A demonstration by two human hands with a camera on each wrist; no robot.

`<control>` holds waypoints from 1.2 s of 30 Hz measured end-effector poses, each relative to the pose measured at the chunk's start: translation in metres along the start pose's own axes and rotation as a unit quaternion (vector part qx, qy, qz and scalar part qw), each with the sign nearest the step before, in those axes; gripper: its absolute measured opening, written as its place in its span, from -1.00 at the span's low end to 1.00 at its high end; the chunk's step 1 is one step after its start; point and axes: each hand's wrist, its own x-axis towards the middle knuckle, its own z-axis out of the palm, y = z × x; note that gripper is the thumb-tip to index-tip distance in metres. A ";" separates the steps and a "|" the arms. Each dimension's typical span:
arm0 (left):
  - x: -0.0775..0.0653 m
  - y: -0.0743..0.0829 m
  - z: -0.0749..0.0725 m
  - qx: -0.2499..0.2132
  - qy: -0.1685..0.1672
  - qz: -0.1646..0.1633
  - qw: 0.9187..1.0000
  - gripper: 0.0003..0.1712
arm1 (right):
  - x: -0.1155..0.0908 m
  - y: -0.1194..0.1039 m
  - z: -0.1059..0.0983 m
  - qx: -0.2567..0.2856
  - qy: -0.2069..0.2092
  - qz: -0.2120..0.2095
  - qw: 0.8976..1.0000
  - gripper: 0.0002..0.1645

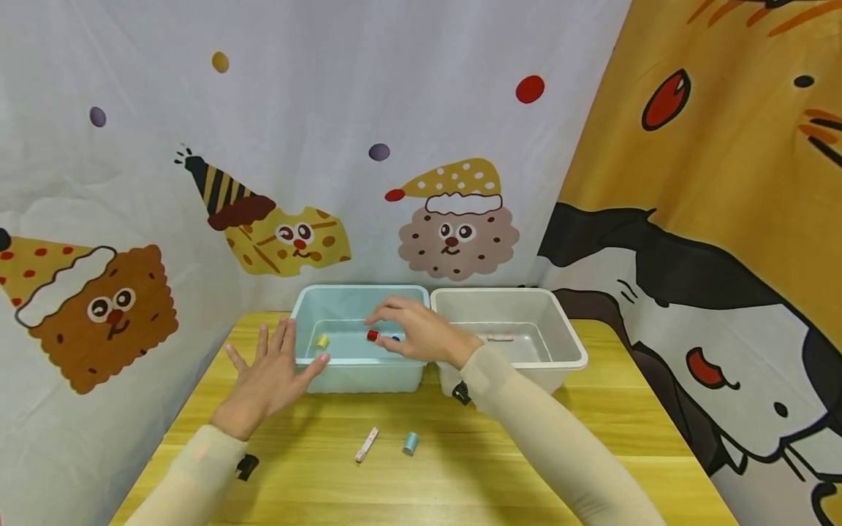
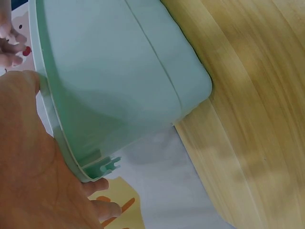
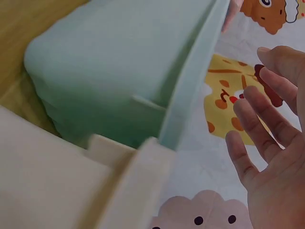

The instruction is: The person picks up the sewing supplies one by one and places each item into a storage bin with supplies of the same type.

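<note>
My right hand hovers over the light blue bin, thumb and fingers apart. The right wrist view shows this hand with no object in it. A small red spool appears between thumb and fingertips in the head view; whether it lies on the bin floor or is in the air, I cannot tell. A yellow spool and a dark blue piece are inside the same bin. My left hand is spread at the bin's front left corner, beside the rim; contact is unclear.
A white bin stands directly right of the blue one, with a pale patterned strip inside. On the wooden table in front lie a white strip with reddish marks and a light blue thread spool. A printed curtain hangs behind.
</note>
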 end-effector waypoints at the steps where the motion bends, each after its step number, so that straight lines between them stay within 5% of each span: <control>1: 0.000 0.000 0.000 -0.001 0.000 0.000 1.000 0.42 | -0.003 -0.001 0.001 -0.004 -0.001 0.000 1.000 -0.57; 27: 0.000 -0.001 0.001 -0.009 0.005 0.001 1.000 0.40 | -0.070 -0.021 0.025 -0.080 0.026 -0.063 0.994 -0.60; 36: -0.001 0.001 0.000 -0.012 -0.002 -0.001 1.000 0.39 | -0.088 -0.023 0.034 -0.068 0.033 -0.074 0.994 -0.58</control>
